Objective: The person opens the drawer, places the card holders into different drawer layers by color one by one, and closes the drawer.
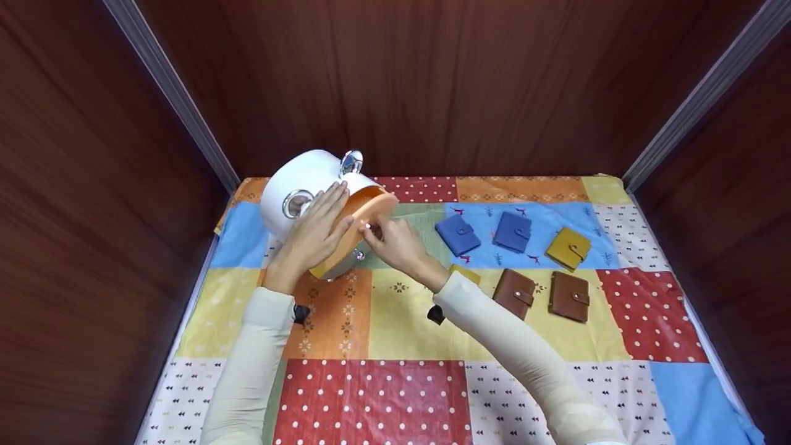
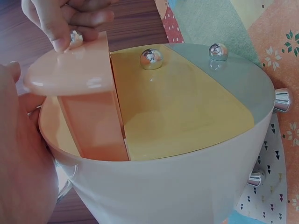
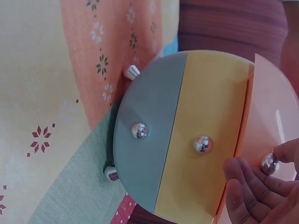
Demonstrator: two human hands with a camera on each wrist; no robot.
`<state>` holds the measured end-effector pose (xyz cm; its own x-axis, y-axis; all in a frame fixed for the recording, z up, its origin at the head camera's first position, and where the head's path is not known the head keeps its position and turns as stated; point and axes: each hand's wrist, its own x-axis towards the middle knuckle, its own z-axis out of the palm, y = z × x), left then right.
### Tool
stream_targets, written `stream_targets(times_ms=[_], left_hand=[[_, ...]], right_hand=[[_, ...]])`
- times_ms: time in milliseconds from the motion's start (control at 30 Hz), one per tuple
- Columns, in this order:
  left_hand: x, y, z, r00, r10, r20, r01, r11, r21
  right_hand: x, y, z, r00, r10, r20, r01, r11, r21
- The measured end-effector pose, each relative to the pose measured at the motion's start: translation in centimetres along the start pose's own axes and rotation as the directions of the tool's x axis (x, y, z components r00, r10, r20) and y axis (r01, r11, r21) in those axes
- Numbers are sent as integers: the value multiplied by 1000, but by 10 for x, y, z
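Sleeves (image 1: 247, 364) over patchwork cloth (image 1: 374, 398), brown walls (image 1: 401, 80)

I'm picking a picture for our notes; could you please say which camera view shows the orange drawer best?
The left wrist view shows the orange drawer best, with its front and side wall visible. The right wrist view shows mainly its front, partly behind the right hand; the head view shows it smaller, partly hidden.
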<state>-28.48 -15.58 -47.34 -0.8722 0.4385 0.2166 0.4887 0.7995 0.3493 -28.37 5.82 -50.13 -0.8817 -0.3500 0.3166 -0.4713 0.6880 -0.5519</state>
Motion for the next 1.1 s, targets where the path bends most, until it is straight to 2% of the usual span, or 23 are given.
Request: stream_targets(times_ms=[200,667,1100], left_hand=[[-1,-1,0,1000,16,-12,-16,1000,-9],[-1,-1,0,1000,4,2,-4,1000,-23],[-1,-3,2,1000,13,-17,-13,1000,-24]], right_hand=[[-7,2,-2,1000,0,-5,0,1000,-3],[-25,6,-10,999,1,-34,-1,1000,12],[-39,12,-17,999,16,-42,-17,1000,-12]])
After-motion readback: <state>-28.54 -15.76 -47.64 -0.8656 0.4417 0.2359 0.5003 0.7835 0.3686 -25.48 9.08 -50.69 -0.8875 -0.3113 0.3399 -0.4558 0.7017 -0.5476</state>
